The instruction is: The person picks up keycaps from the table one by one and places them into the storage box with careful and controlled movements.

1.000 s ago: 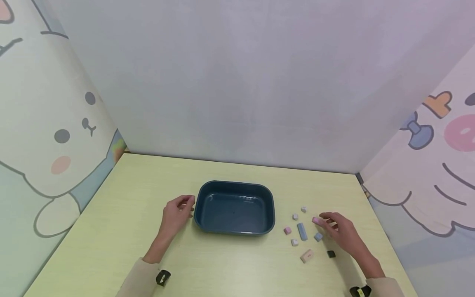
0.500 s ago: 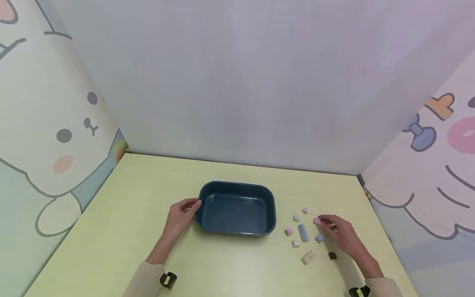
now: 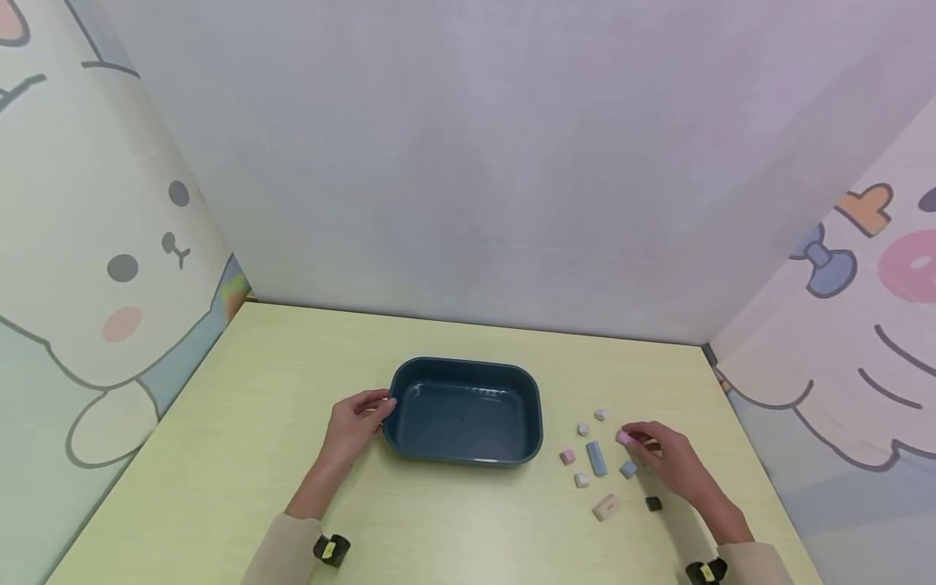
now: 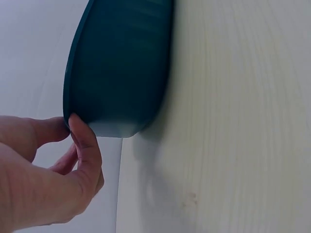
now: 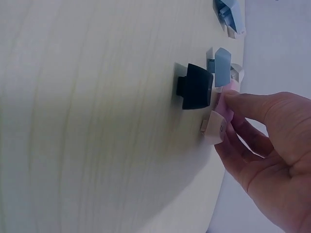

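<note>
My left hand [image 3: 351, 426] pinches the left rim of a dark blue rectangular basin [image 3: 468, 461] between thumb and fingers. In the left wrist view the fingertips lie on both sides of the basin's edge [image 4: 73, 53]. My right hand [image 3: 669, 459] pinches a pink keycap [image 3: 623, 437] at the right of the table. Thumb and fingers partly cover this pink keycap [image 5: 227, 104] in the right wrist view. Close by it are a black keycap [image 5: 197, 87], a blue one [image 5: 222, 68] and a pale lettered keycap [image 5: 215, 128].
Between basin and right hand lie a long blue keycap [image 3: 595, 459], a small pink keycap [image 3: 567, 457], several whitish keycaps [image 3: 582, 480] and a beige keycap [image 3: 605, 507]. A pale curtain [image 3: 468, 203] borders the table [image 3: 468, 528] at the back.
My left hand has moved right from beside the basin and taken hold of its rim. The right hand's fingers have closed in on the pink keycap, which has hardly moved.
</note>
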A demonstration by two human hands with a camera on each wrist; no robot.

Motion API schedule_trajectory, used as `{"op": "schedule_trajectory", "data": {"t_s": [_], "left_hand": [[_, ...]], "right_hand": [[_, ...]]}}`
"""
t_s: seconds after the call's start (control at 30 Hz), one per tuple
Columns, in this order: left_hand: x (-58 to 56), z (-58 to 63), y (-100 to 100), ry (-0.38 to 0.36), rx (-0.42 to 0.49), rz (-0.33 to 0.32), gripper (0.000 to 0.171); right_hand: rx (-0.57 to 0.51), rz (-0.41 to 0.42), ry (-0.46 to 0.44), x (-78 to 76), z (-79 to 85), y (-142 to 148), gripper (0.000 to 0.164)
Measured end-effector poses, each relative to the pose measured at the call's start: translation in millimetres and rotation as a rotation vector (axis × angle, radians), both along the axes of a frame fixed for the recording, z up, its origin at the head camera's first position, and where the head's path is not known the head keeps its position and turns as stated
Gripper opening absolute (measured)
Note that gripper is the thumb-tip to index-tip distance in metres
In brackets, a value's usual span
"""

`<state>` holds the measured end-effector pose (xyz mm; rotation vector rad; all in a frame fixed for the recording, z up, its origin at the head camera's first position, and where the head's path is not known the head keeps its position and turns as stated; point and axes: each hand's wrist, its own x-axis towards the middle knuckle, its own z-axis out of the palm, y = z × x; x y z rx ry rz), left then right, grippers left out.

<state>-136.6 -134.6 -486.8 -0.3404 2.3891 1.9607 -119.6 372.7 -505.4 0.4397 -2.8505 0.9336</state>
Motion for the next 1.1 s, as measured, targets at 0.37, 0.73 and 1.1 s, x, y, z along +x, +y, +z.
{"op": "schedule_trajectory", "data": {"t_s": [0.37,0.73,1.1], "left_hand": [[1.7,2.1,-0.4,-0.005,-0.007,-0.006,0.036],[2.3,2.5,-1.1,-0.004,0.016,0.005,0.035],[2.3,2.3,-1.0,-0.015,0.030,0.005,0.033]], "right_hand": [[0.008,0.023,-0.002,-1.9,3.1,0.1,0.027],[-0.055,-0.020,-0.091,-8.8,6.7,-1.1,0.026],[-0.070,-0.027,-0.080,-14.5,7.4,-3.9,0.025]]}}
